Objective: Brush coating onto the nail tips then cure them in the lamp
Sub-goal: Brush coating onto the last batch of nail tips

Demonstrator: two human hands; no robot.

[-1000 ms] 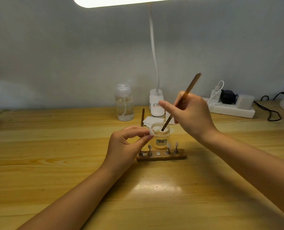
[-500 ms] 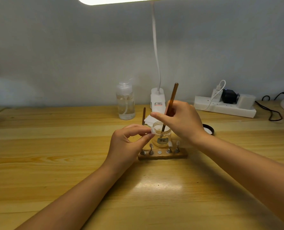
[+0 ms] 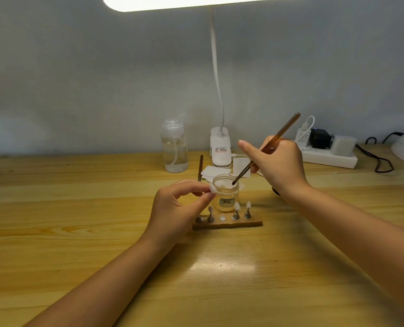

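Nail tip (image 3: 212,188) pinched between thumb and forefinger of the left hand (image 3: 176,206), held up just left of the jar (image 3: 225,193) rim, roughly level with it. Same spot as half a second ago, hasn't budged. Other tips standing on pegs along the wooden holder (image 3: 227,223) just in front of the jar, with one peg spot showing only a white disc, so probably where this one came from.

Brush (image 3: 266,149) is what moved. Was standing near upright with the bristles deep in the jar half a second back, now tilted with the handle leaning up and right, dark tip sitting right at the jar mouth, near the right side of the rim. Looks like wiping off excess or lifting out after a dip, can't tell which. Right hand (image 3: 276,161) gripping the handle mid-shaft like a pen, index finger stretched out pointing left.

Meaning for the task: brush probably loaded, tip not coated yet, short hop from rim to tip next. Curing still a way off.

Further out on the wooden desk (image 3: 78,232): white pads (image 3: 214,172) behind the jar, second brush (image 3: 200,167) lying beside them, pump bottle (image 3: 174,147) of clear liquid, white clip lamp base (image 3: 220,149), power strip (image 3: 331,156) at the back right.
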